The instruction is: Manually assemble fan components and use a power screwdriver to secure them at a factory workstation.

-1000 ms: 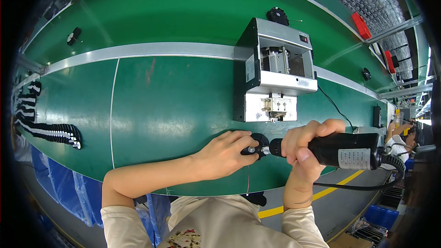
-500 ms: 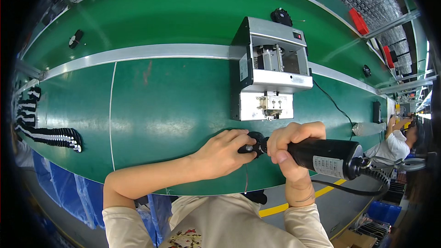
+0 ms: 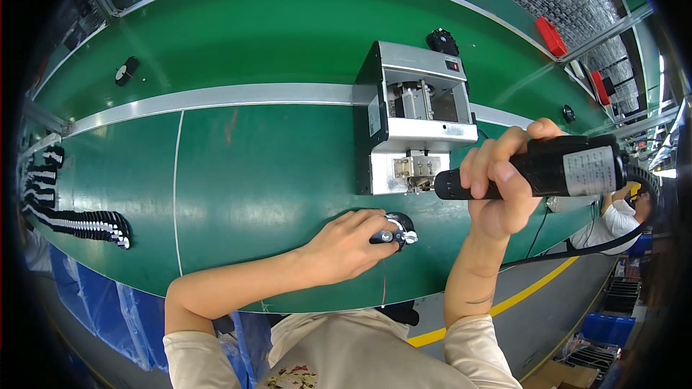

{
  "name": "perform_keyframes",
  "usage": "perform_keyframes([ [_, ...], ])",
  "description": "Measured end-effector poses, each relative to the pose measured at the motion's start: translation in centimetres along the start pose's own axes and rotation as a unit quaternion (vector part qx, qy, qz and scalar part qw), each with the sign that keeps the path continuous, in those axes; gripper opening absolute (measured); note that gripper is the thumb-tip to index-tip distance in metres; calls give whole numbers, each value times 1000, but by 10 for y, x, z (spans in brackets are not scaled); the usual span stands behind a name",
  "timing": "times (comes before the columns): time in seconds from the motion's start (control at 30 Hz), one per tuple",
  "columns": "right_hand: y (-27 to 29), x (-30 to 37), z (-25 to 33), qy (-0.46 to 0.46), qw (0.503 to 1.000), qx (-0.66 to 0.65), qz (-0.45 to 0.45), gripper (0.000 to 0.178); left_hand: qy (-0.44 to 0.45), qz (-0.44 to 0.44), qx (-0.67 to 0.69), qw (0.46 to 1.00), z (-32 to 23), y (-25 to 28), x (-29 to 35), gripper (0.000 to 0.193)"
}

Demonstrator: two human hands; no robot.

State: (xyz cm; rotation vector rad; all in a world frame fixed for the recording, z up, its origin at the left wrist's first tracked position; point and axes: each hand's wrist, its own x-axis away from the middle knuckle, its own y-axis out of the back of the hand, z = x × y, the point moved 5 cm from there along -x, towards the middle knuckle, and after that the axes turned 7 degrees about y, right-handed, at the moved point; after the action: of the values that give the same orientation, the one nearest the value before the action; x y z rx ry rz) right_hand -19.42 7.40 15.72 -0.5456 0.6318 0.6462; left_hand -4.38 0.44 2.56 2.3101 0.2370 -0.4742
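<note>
My right hand (image 3: 504,187) is wrapped round a black electric screwdriver (image 3: 544,166) with a pale label, tilted nearly level. Its nose reaches the metal outlet block (image 3: 412,167) at the front of a silver and black screw feeder (image 3: 418,60); whether the bit touches a screw is hidden. On the green bench my left hand (image 3: 344,246) grips a small round black part (image 3: 405,223) with a shiny metal piece on its right side. A thin wire (image 3: 384,281) runs from this part toward the bench's near edge.
At the far left stands a curved row of black and white parts (image 3: 86,225). Single black parts (image 3: 126,72) lie on the belt behind the metal rail (image 3: 245,94). Red bins (image 3: 551,36) sit at the far right. Another person (image 3: 613,216) works at the right.
My right hand has lifted the screwdriver off the black part and moved it up and right to the feeder's front. The left hand stays on the part, whose metal piece now shows.
</note>
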Motion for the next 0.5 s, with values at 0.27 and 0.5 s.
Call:
perform_keyframes([
  [0.27, 0, 2, -8, -21, 999, 44, 8, 48, -4, 23, 4, 1000, 0, -1, 1, 21],
  [0.5, 0, -2, -4, 2, 1000, -12, 13, 47, 4, 10, 3, 1000, 0, 1, -2, 11],
])
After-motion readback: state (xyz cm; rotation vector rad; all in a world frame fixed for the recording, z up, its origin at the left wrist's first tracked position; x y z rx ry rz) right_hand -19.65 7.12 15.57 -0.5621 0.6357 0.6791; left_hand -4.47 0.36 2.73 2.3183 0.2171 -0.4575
